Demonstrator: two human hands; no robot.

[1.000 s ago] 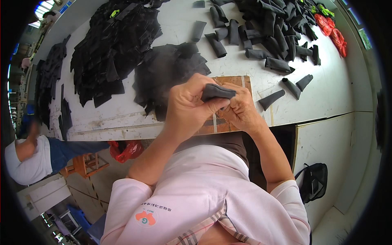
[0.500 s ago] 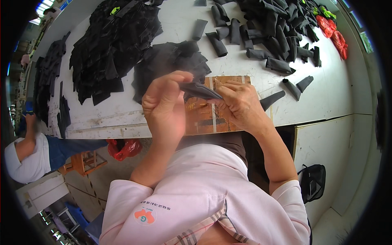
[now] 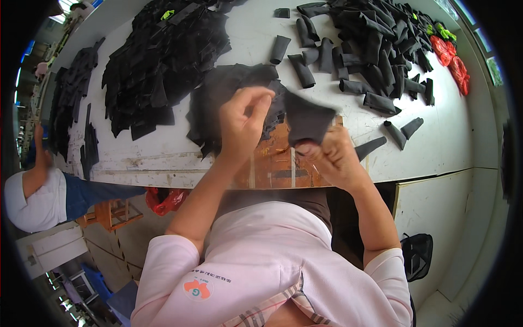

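Observation:
My right hand (image 3: 333, 156) is closed around the lower end of a dark fabric piece (image 3: 308, 117), which fans out upward above the table's front edge. My left hand (image 3: 243, 122) hovers just left of it with fingers loosely curled and apart, holding nothing, over a small heap of flat black fabric pieces (image 3: 223, 98). Below both hands lies a worn brown board (image 3: 278, 163) set into the white table (image 3: 163, 158).
A large pile of flat black pieces (image 3: 158, 60) covers the table's left. Several rolled black pieces (image 3: 359, 49) lie at the right, with red items (image 3: 452, 60) beyond. Another person (image 3: 38, 191) sits at lower left beside an orange stool (image 3: 111, 212). A black bag (image 3: 417, 256) rests at lower right.
The rolled piece held between both hands has been opened out. My left hand let go and moved left and up; my right hand keeps the piece.

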